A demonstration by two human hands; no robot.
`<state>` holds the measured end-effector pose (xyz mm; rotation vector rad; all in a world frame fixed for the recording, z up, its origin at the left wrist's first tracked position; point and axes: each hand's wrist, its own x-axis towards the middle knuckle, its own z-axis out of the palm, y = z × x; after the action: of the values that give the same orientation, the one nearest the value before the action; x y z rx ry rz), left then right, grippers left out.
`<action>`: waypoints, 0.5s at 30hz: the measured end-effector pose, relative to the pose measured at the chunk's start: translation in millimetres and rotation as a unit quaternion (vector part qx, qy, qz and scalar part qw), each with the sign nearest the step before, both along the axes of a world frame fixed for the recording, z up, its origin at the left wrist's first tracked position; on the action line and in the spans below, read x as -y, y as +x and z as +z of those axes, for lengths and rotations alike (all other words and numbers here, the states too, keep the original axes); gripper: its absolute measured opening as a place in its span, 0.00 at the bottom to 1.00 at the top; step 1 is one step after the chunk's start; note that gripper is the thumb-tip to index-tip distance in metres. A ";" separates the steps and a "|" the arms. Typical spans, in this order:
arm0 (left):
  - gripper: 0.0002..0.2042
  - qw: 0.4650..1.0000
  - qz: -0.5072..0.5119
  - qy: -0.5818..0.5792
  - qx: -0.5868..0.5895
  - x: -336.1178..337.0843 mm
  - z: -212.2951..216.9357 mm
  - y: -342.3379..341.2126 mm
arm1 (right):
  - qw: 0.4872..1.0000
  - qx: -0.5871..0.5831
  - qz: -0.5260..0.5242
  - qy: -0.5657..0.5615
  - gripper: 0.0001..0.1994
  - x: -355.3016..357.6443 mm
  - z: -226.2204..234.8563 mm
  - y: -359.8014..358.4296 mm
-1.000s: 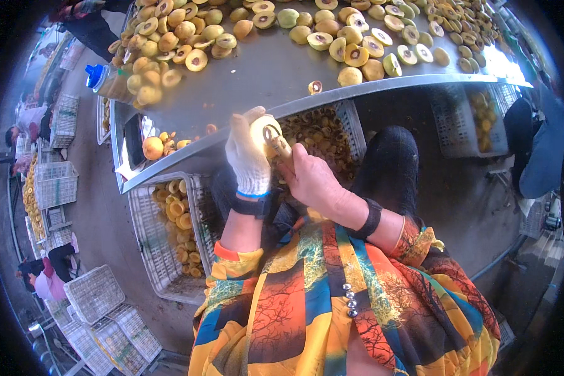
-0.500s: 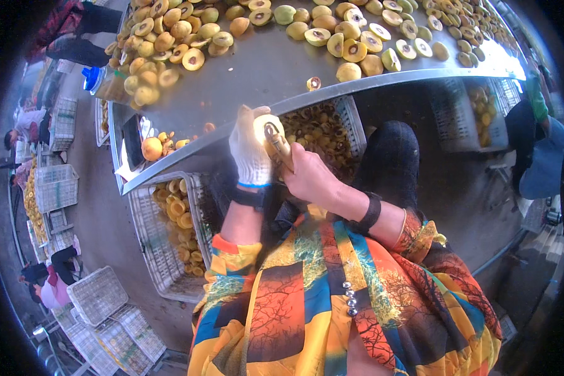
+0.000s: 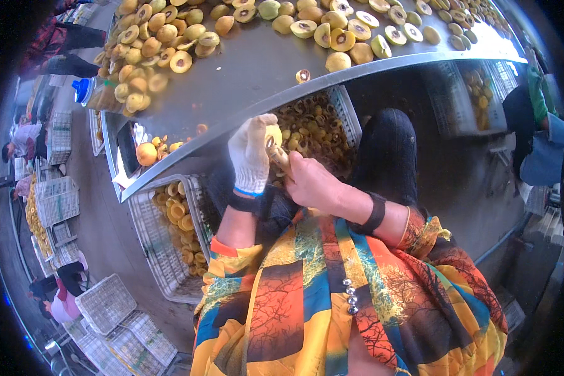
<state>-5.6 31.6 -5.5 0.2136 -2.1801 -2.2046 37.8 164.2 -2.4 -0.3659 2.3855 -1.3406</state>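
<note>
In a white knitted glove, my left hand (image 3: 249, 153) is closed around a yellow peach half (image 3: 273, 134), cut side turned toward my right. My bare right hand (image 3: 313, 182) grips a short pitting tool (image 3: 281, 161) with a light brown handle. Its metal end is against the dark centre of the peach half and partly hidden there. Both hands are just off the near edge of the metal table (image 3: 232, 78), above a crate (image 3: 349, 113) holding many small cut pieces with dark centres.
Many peach halves (image 3: 341, 41) cover the table's far side; one small piece (image 3: 302, 76) lies near its edge. A blue-capped bottle (image 3: 94, 94) stands at the left. Hollowed halves fill a white crate (image 3: 160, 257) by my left leg. Other people and stacked crates (image 3: 56, 200) are further left.
The peach half has turned in my left hand, so less of its cut face shows. My right hand and the tool stay at it. The view has shifted slightly.
</note>
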 end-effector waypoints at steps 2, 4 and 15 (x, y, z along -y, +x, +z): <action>0.28 0.996 -0.064 -0.006 0.062 5.3 4.7 -5.1 | 0.999 0.024 0.028 0.015 0.09 -3.5 -3.6 -1.6; 0.28 0.987 -0.133 -0.004 0.092 15.7 0.6 -12.9 | 0.996 0.067 0.050 0.033 0.11 -4.4 0.3 -7.4; 0.18 0.983 0.027 0.173 0.062 -0.4 -7.0 2.2 | 0.933 0.339 -0.011 -0.119 0.06 5.1 39.3 -17.9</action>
<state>-3.4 32.0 -12.5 0.4234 -1.8001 -2.5885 19.9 159.2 36.9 0.0659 1.6671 -1.4680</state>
